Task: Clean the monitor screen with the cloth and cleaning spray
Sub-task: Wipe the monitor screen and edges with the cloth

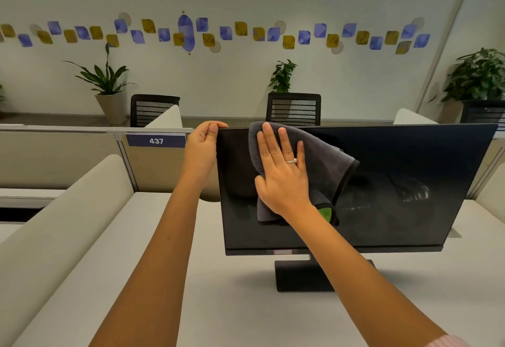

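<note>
Monitor [382,182] first: it stands on its flat rectangular base [300,275] on the pale desk [218,305] in front of me, its wide black screen dark and glossy, with faint streaks and a smeared patch on the right half. My left hand [200,149] is clamped on the top left corner of the frame, thumb over the upper edge and fingers curled around the side. My right hand [282,171] lies flat and open on the grey cloth [328,166], fingers spread, pressing it against the upper left part of the screen (a ring sits on one finger). That cloth looks soft and napped, like microfibre, with a darker stitched border; it hangs in loose folds below and to the right of my palm, and a small green tag [325,212] shows at its lower edge, by my wrist.

I cannot see any spray bottle from here.

Around me, a rounded cream divider [62,223] runs along the desk's left side. Behind the monitor, a low partition carries a blue plate [156,141] reading 437. Beyond it stand two black mesh-backed chairs [293,110] and leafy potted plants [106,81] against a white wall with a band of blue and mustard shapes [218,32]. Nothing lies between my hands and the screen.
</note>
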The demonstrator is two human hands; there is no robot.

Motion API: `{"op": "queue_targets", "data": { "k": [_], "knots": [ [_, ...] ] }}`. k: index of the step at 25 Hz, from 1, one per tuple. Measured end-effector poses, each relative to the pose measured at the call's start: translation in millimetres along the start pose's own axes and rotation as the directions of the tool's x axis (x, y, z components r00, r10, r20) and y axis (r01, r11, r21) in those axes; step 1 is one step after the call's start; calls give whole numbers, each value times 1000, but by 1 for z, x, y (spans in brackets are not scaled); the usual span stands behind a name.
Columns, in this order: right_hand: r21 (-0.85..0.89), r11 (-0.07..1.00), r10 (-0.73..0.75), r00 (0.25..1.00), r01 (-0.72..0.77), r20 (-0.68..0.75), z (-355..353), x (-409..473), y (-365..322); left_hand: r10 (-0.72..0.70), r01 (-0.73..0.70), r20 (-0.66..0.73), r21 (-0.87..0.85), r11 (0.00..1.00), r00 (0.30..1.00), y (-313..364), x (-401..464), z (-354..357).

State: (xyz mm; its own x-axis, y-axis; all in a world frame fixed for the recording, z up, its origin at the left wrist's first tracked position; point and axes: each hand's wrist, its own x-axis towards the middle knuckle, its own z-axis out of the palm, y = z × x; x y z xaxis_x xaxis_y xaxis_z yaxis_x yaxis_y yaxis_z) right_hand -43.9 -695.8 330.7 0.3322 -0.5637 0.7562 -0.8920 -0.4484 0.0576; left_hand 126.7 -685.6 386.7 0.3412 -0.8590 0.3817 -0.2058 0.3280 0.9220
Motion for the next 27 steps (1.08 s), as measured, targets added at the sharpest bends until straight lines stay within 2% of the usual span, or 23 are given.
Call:
{"op": "queue_targets", "data": {
  "k": [5,11,13,19,27],
  "knots": [
    [-7,985,174,985,-174,-16,-14,-17,52,-6,7,-26,24,1000,1000,-1,-1,0],
    [31,915,404,913,-403,-56,-36,-37,121,0,1,-37,20,1000,999,0,-2,3],
    [44,901,434,898,-432,-68,-40,-40,135,0,1,-56,21,1000,998,0,-4,5],
    [107,905,420,906,-412,-55,-34,-33,122,-17,17,-57,-5,1000,998,2,-8,3],
    [112,982,156,988,-153,-11,-10,-14,45,-28,28,-67,1,1000,997,8,-12,7]
  ]
}}
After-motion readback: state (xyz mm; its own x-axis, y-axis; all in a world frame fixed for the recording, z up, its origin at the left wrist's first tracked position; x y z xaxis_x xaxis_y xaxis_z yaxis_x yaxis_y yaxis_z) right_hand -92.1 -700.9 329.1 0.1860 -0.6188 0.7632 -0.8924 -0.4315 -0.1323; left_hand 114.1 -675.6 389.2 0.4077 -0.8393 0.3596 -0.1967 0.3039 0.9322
